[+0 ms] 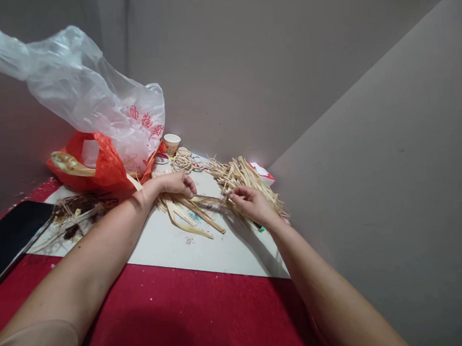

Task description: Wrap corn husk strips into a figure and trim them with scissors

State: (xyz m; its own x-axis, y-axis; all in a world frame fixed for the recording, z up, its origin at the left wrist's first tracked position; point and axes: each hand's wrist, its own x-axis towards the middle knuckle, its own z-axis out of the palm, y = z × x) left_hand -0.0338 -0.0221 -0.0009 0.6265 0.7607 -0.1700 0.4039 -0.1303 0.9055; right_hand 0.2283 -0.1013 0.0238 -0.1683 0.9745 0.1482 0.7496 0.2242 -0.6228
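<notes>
My left hand (177, 184) is closed, palm down, on one end of a thin dry straw strip (211, 199) above a white board (203, 245). My right hand (250, 202) pinches the other end of that strip with curled fingers. The strip runs nearly level between the two hands. Under the left hand lie a few wider pale husk strips (190, 218). Behind the right hand sits a heap of split straw pieces (246, 180).
A clear plastic bag (93, 92) and a red bag (100, 166) stand at the back left, with a paper cup (172, 143) and coiled twine (182, 161) beside them. Dark plant scraps (77, 210) and a black phone (11, 236) lie left. Cardboard walls enclose the red table (176, 313).
</notes>
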